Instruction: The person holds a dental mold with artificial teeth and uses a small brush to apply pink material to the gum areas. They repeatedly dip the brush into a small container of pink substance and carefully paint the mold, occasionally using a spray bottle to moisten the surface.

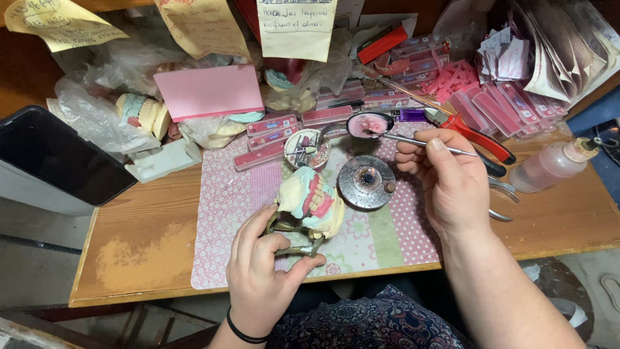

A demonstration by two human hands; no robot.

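My left hand (261, 268) grips the metal frame of a dental articulator (292, 234) that carries a plaster model with pink wax and teeth (312, 200), held over the patterned mat (223, 213). My right hand (445, 174) holds a thin metal wax tool (413, 141), its tip reaching into a small round dish of pink wax (369, 124). A small round metal burner (367, 181) with a tiny flame sits between the two hands.
A round dish with small tools (307, 148) is behind the model. Red-handled pliers (481, 139) and a plastic squeeze bottle (555, 165) lie to the right. Pink tooth strips, plaster casts in bags, a pink card and a black bin (55, 158) crowd the back and left.
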